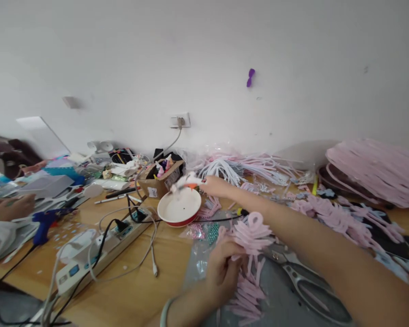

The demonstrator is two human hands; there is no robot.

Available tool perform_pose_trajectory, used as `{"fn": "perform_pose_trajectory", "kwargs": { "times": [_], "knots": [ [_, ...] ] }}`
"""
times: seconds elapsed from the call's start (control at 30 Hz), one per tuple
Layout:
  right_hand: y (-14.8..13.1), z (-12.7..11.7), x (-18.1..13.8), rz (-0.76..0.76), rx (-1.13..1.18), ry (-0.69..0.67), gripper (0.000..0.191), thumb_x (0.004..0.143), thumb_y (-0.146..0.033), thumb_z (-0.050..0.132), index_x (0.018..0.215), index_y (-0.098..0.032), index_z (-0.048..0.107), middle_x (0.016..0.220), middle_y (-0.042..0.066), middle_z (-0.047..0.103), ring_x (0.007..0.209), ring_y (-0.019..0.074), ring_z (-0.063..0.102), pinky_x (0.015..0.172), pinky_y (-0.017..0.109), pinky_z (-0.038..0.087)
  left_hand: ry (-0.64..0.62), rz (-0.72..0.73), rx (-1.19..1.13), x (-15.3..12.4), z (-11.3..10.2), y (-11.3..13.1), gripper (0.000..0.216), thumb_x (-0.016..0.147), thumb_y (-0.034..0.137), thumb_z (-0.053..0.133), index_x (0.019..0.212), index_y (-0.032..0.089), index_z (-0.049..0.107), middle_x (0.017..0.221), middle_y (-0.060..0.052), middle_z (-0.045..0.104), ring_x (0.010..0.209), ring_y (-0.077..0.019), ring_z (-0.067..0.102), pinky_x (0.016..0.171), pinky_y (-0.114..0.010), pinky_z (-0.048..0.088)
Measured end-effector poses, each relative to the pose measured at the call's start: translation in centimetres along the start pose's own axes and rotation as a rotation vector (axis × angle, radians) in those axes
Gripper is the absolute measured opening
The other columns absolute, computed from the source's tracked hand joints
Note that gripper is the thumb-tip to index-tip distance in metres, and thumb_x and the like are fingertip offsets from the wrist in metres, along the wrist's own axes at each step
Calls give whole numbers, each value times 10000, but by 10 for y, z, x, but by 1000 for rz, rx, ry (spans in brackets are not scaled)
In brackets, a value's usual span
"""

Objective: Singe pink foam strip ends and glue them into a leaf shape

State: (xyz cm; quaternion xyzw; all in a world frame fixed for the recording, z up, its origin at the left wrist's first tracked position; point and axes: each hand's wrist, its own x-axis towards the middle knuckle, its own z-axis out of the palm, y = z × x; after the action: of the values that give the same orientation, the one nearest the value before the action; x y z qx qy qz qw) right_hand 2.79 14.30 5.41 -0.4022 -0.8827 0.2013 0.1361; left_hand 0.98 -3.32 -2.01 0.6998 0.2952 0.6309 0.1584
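Observation:
My left hand (223,272) is closed on a pink fuzzy pipe-cleaner piece (254,234), made of several stacked loops with a ring at its top. It is held above a pile of cut pink pipe-cleaner strips (245,295). My right arm stretches across to the left, and my right hand (213,186) grips a white tool with an orange part (191,184). Blur hides the tool's exact kind. Its far end is over the white bowl with a red outside (180,206). Large scissors (310,286) lie beneath my right forearm.
A power strip (102,250) with tangled cords lies left of the bowl. Behind it stands a cardboard box (163,179). Bead packets (204,231) lie near the bowl. Pink pipe-cleaner bundles (375,168) fill the right. At far left, another person's hand (13,206) is near a blue glue gun (42,225).

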Motion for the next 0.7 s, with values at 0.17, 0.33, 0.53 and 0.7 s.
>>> {"fn": "perform_pose_trajectory", "kwargs": {
  "times": [0.17, 0.33, 0.53, 0.7],
  "knots": [
    [38, -60, -24, 222, 698, 332, 212, 799, -265, 355, 716, -150, 512, 655, 35, 604, 410, 76, 486, 412, 190, 365, -416, -59, 89, -4, 12, 22, 223, 862, 114, 290, 873, 189, 500, 726, -37, 604, 646, -112, 552, 570, -197, 418],
    [84, -120, -86, 228, 1127, 618, 57, 688, -156, 422, 632, -167, 432, 553, -13, 521, 428, 78, 483, 394, 175, 380, -752, -638, 319, -15, 35, 50, 187, 849, 118, 353, 845, 183, 528, 803, -42, 635, 710, -134, 584, 627, -214, 418],
    [114, -120, -140, 337, 1208, 829, 215, 511, -61, 432, 692, -176, 451, 618, -38, 537, 474, 74, 498, 399, 170, 414, -867, -807, 512, -41, 64, 56, 226, 855, 92, 320, 925, 196, 508, 856, -49, 644, 756, -161, 615, 599, -227, 415],
    [120, -94, -166, 281, 1079, 571, 36, 551, -138, 462, 561, -165, 442, 472, -25, 461, 389, 81, 417, 327, 188, 312, -878, -647, 781, -42, 68, 58, 253, 828, 46, 331, 899, 198, 522, 869, -43, 626, 759, -188, 599, 655, -295, 455]
  ]
}}
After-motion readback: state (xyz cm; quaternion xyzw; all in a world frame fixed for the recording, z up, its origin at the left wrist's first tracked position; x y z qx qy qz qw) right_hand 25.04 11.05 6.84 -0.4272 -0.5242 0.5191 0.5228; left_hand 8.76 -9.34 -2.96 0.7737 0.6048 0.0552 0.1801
